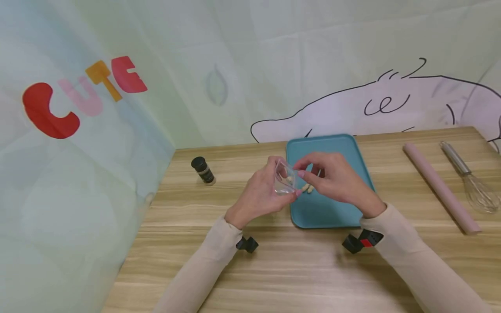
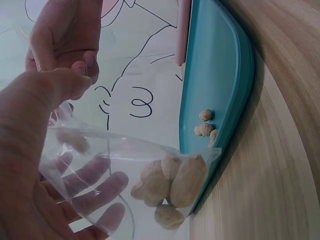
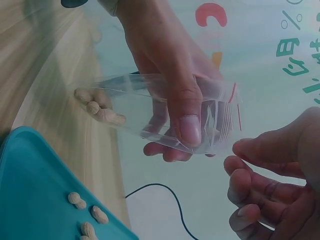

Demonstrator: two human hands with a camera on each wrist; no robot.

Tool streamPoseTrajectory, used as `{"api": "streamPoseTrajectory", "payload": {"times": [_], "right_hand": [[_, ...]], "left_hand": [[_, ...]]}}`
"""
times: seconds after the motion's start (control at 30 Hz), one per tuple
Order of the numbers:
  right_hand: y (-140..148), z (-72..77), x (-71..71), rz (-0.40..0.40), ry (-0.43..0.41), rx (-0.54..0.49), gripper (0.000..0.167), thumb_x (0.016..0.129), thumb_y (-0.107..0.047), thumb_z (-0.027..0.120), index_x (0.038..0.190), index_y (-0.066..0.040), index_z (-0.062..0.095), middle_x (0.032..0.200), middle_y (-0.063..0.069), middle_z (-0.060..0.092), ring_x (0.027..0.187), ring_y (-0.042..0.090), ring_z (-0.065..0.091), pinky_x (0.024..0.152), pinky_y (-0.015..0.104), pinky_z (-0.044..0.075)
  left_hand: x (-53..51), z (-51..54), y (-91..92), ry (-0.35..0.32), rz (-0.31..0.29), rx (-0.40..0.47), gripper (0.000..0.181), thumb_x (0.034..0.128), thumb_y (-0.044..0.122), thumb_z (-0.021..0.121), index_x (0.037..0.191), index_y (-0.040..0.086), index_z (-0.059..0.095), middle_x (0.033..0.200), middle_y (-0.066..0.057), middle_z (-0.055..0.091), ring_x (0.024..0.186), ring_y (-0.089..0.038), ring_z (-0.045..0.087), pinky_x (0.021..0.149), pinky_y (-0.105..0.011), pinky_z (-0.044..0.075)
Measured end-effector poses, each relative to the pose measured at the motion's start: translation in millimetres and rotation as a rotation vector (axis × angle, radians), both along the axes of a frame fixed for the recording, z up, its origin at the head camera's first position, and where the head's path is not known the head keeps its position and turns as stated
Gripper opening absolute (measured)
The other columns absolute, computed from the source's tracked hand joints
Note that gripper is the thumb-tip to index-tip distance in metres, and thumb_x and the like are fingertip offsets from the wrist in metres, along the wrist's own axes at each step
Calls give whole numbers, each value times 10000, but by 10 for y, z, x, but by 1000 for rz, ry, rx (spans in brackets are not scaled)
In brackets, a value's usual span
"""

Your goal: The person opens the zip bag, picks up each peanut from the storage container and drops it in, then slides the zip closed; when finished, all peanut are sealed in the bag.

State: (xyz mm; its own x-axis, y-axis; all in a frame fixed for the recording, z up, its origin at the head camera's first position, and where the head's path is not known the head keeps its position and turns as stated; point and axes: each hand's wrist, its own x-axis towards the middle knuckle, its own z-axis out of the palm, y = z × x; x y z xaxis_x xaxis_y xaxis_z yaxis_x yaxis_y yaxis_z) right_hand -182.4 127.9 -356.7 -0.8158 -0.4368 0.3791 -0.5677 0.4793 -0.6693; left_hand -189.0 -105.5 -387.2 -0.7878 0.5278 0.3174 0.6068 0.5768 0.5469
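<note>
My left hand (image 1: 260, 191) holds a clear zip bag (image 1: 282, 184) between thumb and fingers, its mouth toward my right hand. Several unshelled peanuts (image 3: 102, 112) lie at the bottom of the bag. At the bag's mouth is my right hand (image 1: 332, 178), fingers loosely bent; in the right wrist view its thumb and fingertips sit just off the bag's edge, with nothing visible between them. Below the hands lies a blue tray (image 1: 325, 215), and several peanuts (image 3: 99, 214) rest on it. My right hand partly hides these peanuts in the head view.
On the left of the wooden table (image 1: 176, 243) stands a black-capped spice bottle (image 1: 203, 171). To the right of the tray lie a pink rolling pin (image 1: 440, 187) and a wire whisk (image 1: 469, 178). A printed cloth backdrop (image 1: 219, 56) borders the table's back and left side.
</note>
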Motion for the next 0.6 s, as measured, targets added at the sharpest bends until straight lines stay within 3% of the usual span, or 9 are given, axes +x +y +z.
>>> {"api": "streamPoseTrajectory", "payload": {"times": [0.33, 0.6], "right_hand": [[96, -9, -78, -50, -22, 40, 185, 992, -38, 689, 1132, -84, 800, 978, 80, 805, 660, 132, 601, 546, 272, 479], [152, -228, -231, -77, -46, 157, 232, 996, -4, 677, 1198, -55, 779, 1160, 147, 804, 770, 191, 666, 655, 310, 534]], "left_hand": [[-4, 10, -12, 3, 21, -13, 683, 890, 400, 838, 1357, 147, 409, 1102, -58, 662, 944, -161, 619, 808, -336, 536], [-3, 26, -29, 21, 28, -2, 683, 882, 395, 854, 1339, 151, 409, 1094, -43, 665, 963, -165, 636, 816, -339, 553]]}}
